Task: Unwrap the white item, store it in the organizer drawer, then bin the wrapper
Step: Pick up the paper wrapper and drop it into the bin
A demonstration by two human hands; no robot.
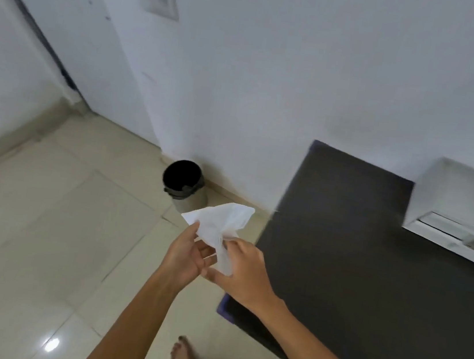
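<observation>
Nearest you, a bare foot [181,355] stands on the pale tiled floor [40,244]. Above it your two hands meet in mid-air over the floor, just left of the dark table [368,272]. Your left hand [186,258] has its fingers loosely curled, the thumb pressed to the left corner of the white wrapper [220,228]. Your right hand [243,273] pinches the wrapper's lower crumpled end between thumb and fingers. The wrapper fans upward from that pinch, its long axis running from your right fingers up and away toward the bin [185,186]. Nothing lies between the wrapper and the bin, which stands open beyond it on the floor against the wall [273,78]. On the table's far right sits a white organizer [455,205], blurred.
</observation>
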